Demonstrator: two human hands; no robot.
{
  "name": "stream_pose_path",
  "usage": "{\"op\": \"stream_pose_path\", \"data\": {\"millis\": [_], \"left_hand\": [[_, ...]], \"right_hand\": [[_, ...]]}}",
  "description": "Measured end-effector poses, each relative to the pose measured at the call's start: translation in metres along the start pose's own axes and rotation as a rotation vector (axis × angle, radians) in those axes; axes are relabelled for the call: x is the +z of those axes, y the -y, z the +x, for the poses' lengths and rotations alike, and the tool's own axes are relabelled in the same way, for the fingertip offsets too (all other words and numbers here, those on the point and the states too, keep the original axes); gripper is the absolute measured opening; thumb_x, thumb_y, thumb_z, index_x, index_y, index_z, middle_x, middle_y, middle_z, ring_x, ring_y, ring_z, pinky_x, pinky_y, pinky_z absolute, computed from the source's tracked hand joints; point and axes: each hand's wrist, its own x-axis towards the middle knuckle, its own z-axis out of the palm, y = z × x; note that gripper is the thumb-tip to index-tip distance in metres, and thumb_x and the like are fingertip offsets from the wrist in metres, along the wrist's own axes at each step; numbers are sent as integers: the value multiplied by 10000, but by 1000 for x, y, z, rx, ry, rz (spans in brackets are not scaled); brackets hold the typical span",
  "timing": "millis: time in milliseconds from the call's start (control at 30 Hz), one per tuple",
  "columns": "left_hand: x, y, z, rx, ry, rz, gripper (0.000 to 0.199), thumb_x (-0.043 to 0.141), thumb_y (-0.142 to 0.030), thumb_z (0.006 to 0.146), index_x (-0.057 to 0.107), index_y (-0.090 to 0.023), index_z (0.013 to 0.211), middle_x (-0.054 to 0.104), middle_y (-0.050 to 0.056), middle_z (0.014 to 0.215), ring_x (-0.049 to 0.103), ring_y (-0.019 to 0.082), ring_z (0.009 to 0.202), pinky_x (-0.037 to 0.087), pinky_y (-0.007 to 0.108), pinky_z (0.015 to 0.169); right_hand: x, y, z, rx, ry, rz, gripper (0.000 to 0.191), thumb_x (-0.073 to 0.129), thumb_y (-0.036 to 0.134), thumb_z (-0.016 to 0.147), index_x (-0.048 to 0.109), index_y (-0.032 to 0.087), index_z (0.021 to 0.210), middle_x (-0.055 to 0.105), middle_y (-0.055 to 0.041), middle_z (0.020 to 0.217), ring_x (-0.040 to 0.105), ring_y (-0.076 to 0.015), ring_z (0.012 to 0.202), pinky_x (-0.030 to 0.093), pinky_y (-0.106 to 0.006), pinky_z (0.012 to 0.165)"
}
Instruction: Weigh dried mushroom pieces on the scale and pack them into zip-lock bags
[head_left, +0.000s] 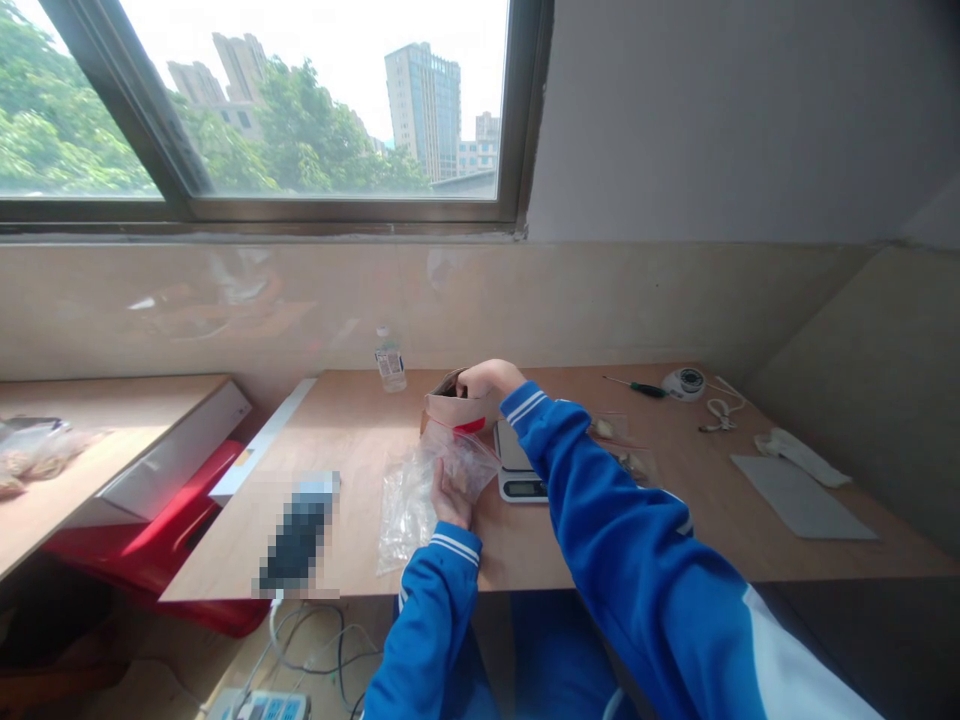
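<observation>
My left hand point(452, 497) is closed on the edge of a clear zip-lock plastic bag point(405, 505), which lies crinkled on the table with its upper part lifted against a box. My right hand point(491, 377) reaches over the open top of that small cardboard box point(450, 410), with its curled fingertips dipping inside. What those fingers pinch, if anything, is hidden. Just right of the box stands a kitchen scale point(523, 488), partly covered by my right sleeve. Small plastic bags with pale contents point(606, 428) lie beyond my right forearm.
A water bottle point(390, 360) stands at the back. A phone with a blurred screen point(298, 535) lies front left, its cable hanging off the edge. On the right are a screwdriver point(646, 390), a white dome camera point(683, 384), a grey sheet point(802, 500) and white cloth point(806, 455). A red stool point(172, 520) stands left.
</observation>
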Motion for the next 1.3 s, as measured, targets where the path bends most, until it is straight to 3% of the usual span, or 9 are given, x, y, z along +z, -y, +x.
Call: {"op": "stream_pose_path", "data": {"millis": [100,300,567,800,933,1067,1167,1300], "left_hand": [[2,0,-2,-2,-11,1,300,553,-334,868,657,-164,1093,734,68,987,635,234,1075,408,391,1056],[2,0,-1,9,-21,4,305,555,-321,867,647,-158,1108,733,72,975,642,219,1061,418,376,1046],[-1,1,3,20,-26,14,313,547,-320,868,646,-162,1120,727,77,1004,638,223,1071,442,376,1024],[0,0,-2,6,12,38,272,529,-304,879,657,-227,1106,721,41,1039,646,221,1047,485,402,973],[1,1,-2,26,8,43,308,546,-337,861,647,-230,1131,706,52,1086,625,237,1094,478,441,981],[2,1,-2,28,25,34,346,536,-353,861,634,-214,1162,700,68,1098,594,246,1150,468,416,1000],[2,1,-3,18,71,30,367,519,-360,866,622,-202,1181,690,75,1122,581,255,1169,459,421,1012],[3,1,-3,23,42,34,371,542,-372,853,629,-178,1156,695,89,1102,602,264,1136,456,424,1011]], "right_hand": [[-9,0,-11,6,-23,-41,363,659,160,698,717,139,1056,728,-101,991,665,-208,797,453,-242,634],[-12,-5,-27,-6,-249,-44,260,646,202,733,742,160,971,732,-69,898,638,-162,733,388,-205,565],[4,-23,-48,-126,-485,198,202,614,97,763,721,145,927,725,-53,943,621,-130,797,415,-175,642],[31,-26,-89,-162,-742,454,197,531,129,825,697,150,929,719,-38,945,632,-153,868,441,-223,745],[61,-20,-100,-115,-640,496,188,568,118,799,699,172,924,723,-31,955,643,-169,876,453,-238,759],[86,-17,-90,21,-561,442,169,585,112,798,708,151,906,729,-64,928,653,-185,867,450,-234,738],[95,-14,-78,93,-544,409,181,574,92,793,707,130,910,726,-94,957,655,-194,882,443,-230,731],[101,-8,-66,80,-501,364,175,571,71,773,708,135,861,732,-87,894,656,-187,816,430,-223,675]]}}
